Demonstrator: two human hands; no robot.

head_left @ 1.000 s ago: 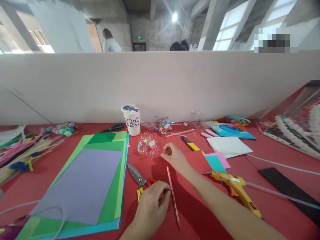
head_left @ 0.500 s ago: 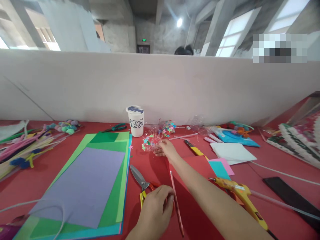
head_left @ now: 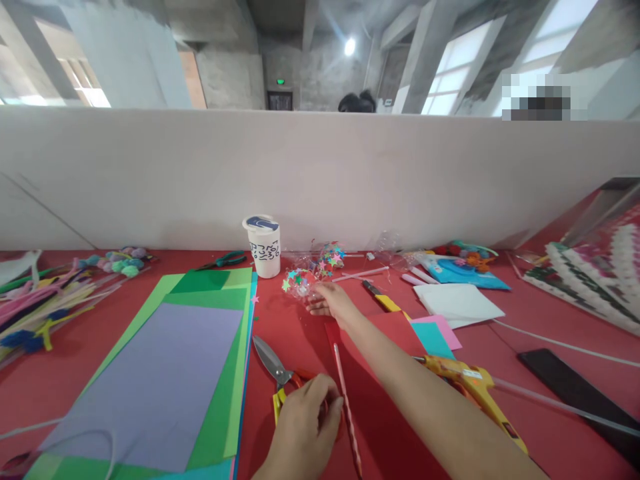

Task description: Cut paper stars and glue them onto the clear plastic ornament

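Note:
My left hand [head_left: 305,417] is curled low in the middle, thumb and fingers together over the handle end of the scissors [head_left: 273,363]. What it pinches, if anything, is hidden. A thin striped pink-and-white stick [head_left: 346,407] lies just right of it on the red tabletop. My right hand [head_left: 330,300] reaches forward with its fingers stretched out, beside a clear plastic bag of coloured stars [head_left: 299,283]. Whether the fingertips touch the bag I cannot tell. Under the right forearm lies red paper [head_left: 395,333].
A white cup [head_left: 265,247] stands behind the stacked coloured sheets [head_left: 150,380]. Pliers [head_left: 227,259] lie by the white partition [head_left: 300,180]. To the right are a yellow cutter [head_left: 385,298], a yellow glue gun [head_left: 475,380] and a black phone-like slab [head_left: 575,387]. Pipe cleaners [head_left: 40,300] lie left.
The whole view has shifted slightly. My right hand's fingers look straighter and less bent over the star bag. My left hand stays curled by the scissors.

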